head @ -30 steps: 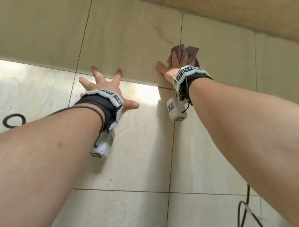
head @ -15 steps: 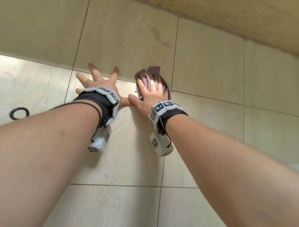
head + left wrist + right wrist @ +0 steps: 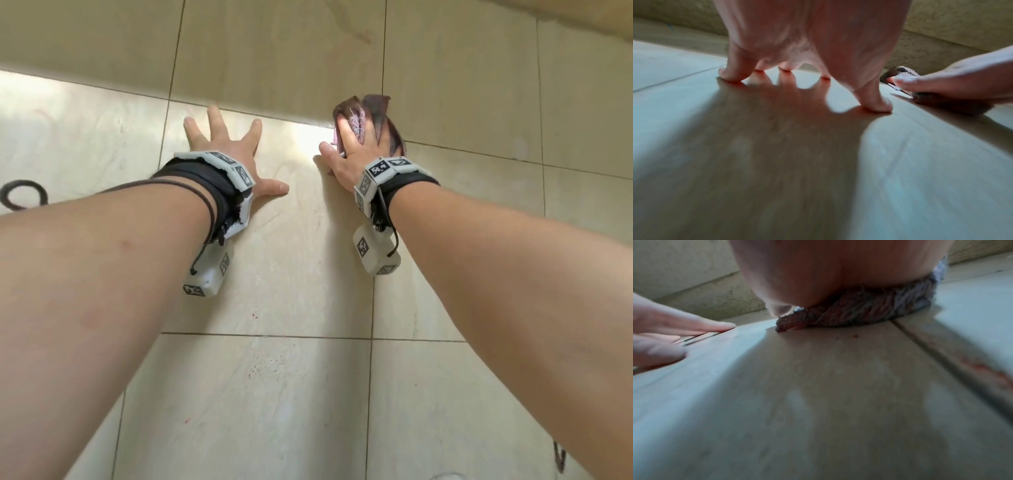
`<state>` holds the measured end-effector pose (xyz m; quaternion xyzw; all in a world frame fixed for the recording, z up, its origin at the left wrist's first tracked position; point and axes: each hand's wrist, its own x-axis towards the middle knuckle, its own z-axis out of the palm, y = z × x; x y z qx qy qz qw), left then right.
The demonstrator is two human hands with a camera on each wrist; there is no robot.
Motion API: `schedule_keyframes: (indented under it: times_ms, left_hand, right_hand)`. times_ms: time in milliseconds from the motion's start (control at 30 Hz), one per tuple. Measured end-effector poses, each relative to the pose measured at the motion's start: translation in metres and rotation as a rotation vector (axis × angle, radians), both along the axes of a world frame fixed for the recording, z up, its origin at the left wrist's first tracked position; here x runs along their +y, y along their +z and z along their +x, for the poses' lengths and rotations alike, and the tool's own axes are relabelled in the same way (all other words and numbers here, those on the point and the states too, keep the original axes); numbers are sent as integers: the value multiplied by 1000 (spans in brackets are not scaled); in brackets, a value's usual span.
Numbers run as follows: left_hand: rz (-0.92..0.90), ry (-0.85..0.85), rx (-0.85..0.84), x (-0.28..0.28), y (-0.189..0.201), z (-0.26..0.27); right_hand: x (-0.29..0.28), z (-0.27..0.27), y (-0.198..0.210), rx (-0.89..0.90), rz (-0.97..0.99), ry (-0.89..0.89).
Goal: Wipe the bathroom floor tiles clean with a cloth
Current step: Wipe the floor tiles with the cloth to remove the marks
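My left hand (image 3: 229, 150) lies flat on the beige floor tiles (image 3: 281, 260) with its fingers spread, and in the left wrist view its fingertips (image 3: 731, 76) press the tile. My right hand (image 3: 356, 150) presses flat on a crumpled purple-brown cloth (image 3: 375, 111) just right of the left thumb, a small gap apart. The cloth (image 3: 869, 311) is bunched under the right palm (image 3: 818, 272) beside a grout line. From the left wrist view, the right hand (image 3: 953, 78) sits on top of the cloth (image 3: 941, 100).
A black cable loop (image 3: 24, 197) lies on the floor at far left, and another cable (image 3: 560, 460) at bottom right. The wall base (image 3: 582, 13) runs along the top right. Small red specks (image 3: 253, 315) dot the tile, and a reddish stain (image 3: 982, 368) marks the grout.
The right hand swept the cloth left until it touched the left thumb, then moved it back to the right a little. The left hand has stayed planted on the tile.
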<state>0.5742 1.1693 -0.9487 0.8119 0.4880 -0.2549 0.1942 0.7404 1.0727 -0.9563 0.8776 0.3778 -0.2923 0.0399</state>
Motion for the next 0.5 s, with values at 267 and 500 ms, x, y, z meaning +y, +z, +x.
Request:
schedule_keyframes:
  times_ms: [267,500]
  left_hand:
    - [19,-14,52,-25,-2,-16]
    - [33,-21,43,-24,-2,-15]
  right_hand:
    - [-58,-44,6,87,24,47]
    - [-97,-74,2,105,-30,50]
